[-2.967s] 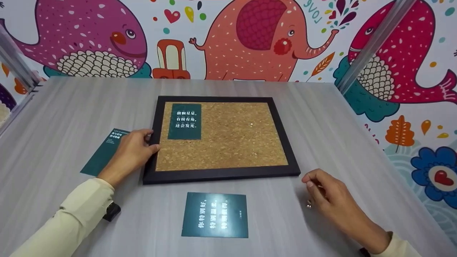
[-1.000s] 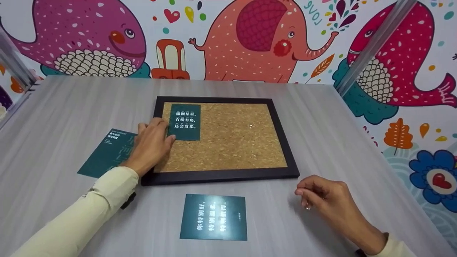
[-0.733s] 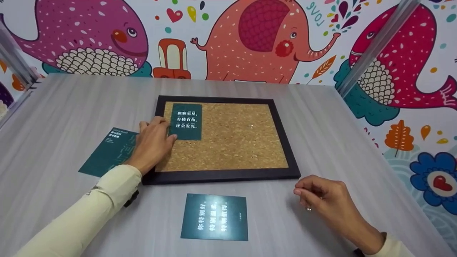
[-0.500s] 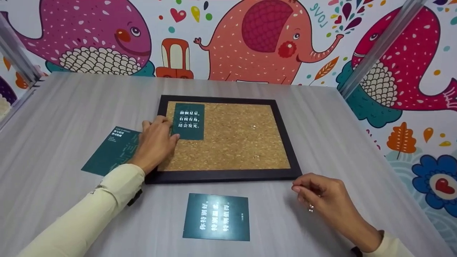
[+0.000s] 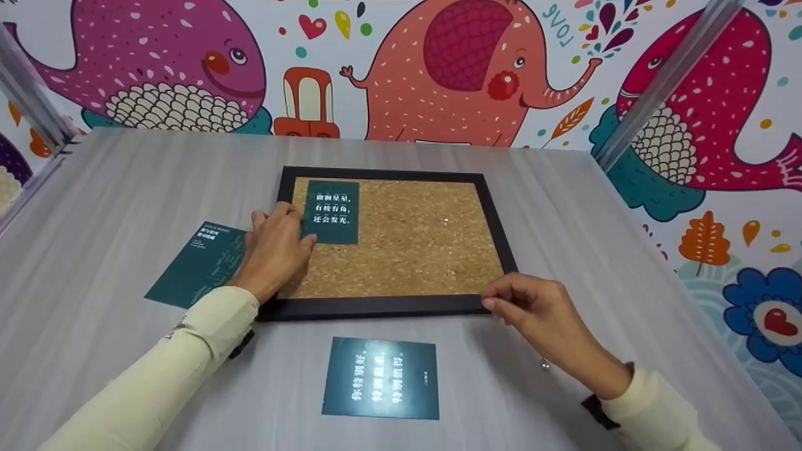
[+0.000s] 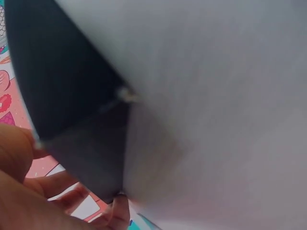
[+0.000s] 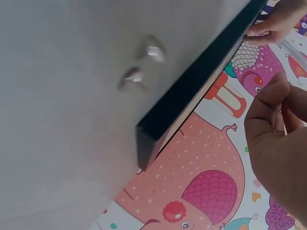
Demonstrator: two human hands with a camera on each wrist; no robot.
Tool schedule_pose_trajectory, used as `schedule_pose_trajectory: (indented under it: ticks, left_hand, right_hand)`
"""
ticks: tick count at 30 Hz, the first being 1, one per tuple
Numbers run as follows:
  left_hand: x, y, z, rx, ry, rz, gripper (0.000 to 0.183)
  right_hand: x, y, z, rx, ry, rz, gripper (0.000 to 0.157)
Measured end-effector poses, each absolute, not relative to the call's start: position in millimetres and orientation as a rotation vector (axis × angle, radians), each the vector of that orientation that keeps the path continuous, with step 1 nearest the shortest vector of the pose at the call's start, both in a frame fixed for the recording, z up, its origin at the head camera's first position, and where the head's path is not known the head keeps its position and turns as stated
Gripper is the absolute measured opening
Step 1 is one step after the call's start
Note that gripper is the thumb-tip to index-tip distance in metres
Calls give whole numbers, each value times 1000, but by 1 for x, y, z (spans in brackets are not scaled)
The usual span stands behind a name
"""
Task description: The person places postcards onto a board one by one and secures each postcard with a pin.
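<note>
A black-framed corkboard lies flat on the table, a dark green text card in its upper left corner. My left hand grips the board's left frame bar, with the thumb over the cork by the card's lower left corner. In the left wrist view, fingers curl at the black frame. My right hand is above the board's near right corner, thumb and index tips pinched on a tiny thing; I cannot tell its kind. Small shiny pins lie on the table below this hand, clear-looking in the right wrist view.
One green card lies left of the board, partly behind my left forearm. Another green card lies in front of it, catching glare. Tiny shiny spots show on the cork's right part. A wall with cartoon animals stands behind the table.
My left hand shifted from the frame's outer left edge over onto the bar beside the card, then stayed. My right hand moved left and away from me, off the shiny pins, to the board's near right corner.
</note>
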State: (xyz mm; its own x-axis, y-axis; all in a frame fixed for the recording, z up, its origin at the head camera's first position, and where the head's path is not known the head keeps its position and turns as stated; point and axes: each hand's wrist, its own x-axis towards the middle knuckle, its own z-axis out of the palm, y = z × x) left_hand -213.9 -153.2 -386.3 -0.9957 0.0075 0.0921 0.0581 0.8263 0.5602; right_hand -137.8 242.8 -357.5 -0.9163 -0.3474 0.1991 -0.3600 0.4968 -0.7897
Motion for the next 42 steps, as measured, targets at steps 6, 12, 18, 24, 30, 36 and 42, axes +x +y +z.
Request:
schedule_pose_trajectory:
  ticks: [6,12,18,24,30,36,42]
  left_hand:
    - [-214,-153,-386,-54,-2914,-891,46]
    - [-214,-153,-386,-54,-2915,-877,45]
    - [-215,-152,-387,-20,-2927,-865,47]
    - [-216,-151,-387,-8,-2930,-877,47]
    - [-214,-151,-387,-15,-2920,-886,46]
    - [-214,-150,-386,-9,-2927,-887,45]
    - [-213,-149,-385,4,-2940,-894,45]
  right_hand:
    - [-154,228,-355,595,-2732,1519,5]
    - [-163,219,-356,609,-2708,1562,5]
    - [-172,214,-356,620,-2664,1655,5]
    - [-178,210,-357,598,-2650,1707,6]
    - [-181,207,-357,575,-2652,1738,9]
    - [-185,206,-357,519,-2644,1770,4]
    - [-188,203,-357,491,-2646,1815,6]
